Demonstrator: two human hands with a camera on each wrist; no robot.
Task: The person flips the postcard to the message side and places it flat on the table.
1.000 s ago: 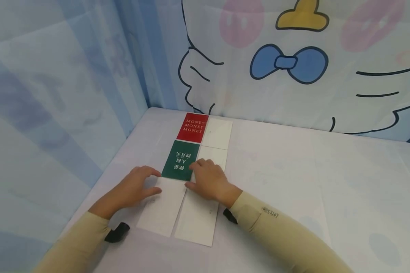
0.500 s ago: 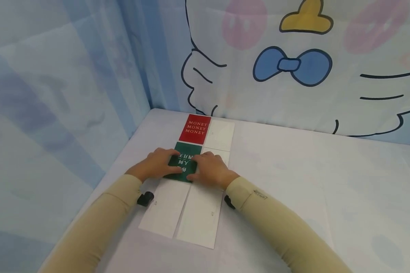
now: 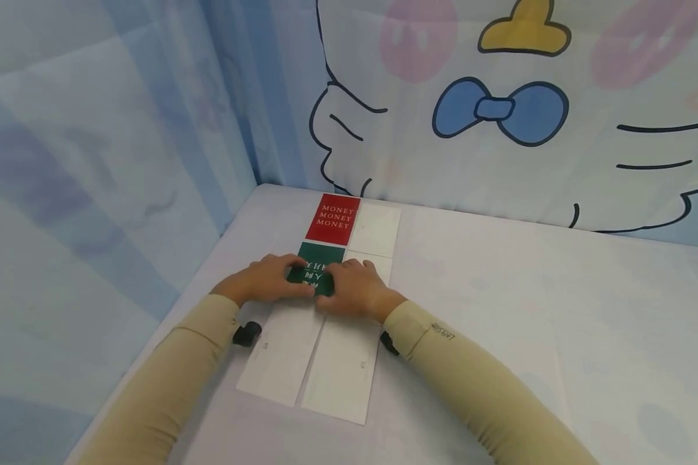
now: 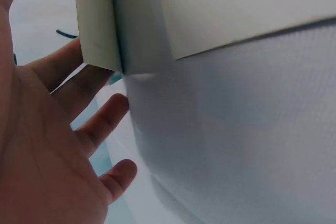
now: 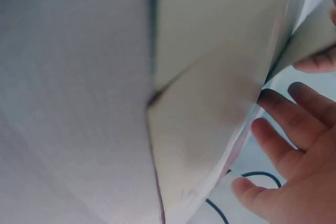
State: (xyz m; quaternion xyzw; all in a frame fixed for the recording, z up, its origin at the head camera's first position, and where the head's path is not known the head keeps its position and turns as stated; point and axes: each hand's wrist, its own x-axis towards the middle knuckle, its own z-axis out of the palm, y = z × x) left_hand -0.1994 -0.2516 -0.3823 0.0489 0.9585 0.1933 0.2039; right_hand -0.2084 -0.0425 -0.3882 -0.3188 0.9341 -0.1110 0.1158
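Left fingers (image 3: 289,261) moved inward, green card (image 3: 317,278) between them and right fingers (image 3: 337,272).

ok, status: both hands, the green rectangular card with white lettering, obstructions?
Left hand and right hand grip green card from opposite sides. Edge lifted, pale underside visible in wrist views. White rectangular cards close by, no evident obstruction.

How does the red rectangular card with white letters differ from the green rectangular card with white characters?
The red card lies flat, untouched; the left hand and right hand hold the green card tilted. The red card reads MONEY three times; the green card bears Chinese characters. Both have white print.
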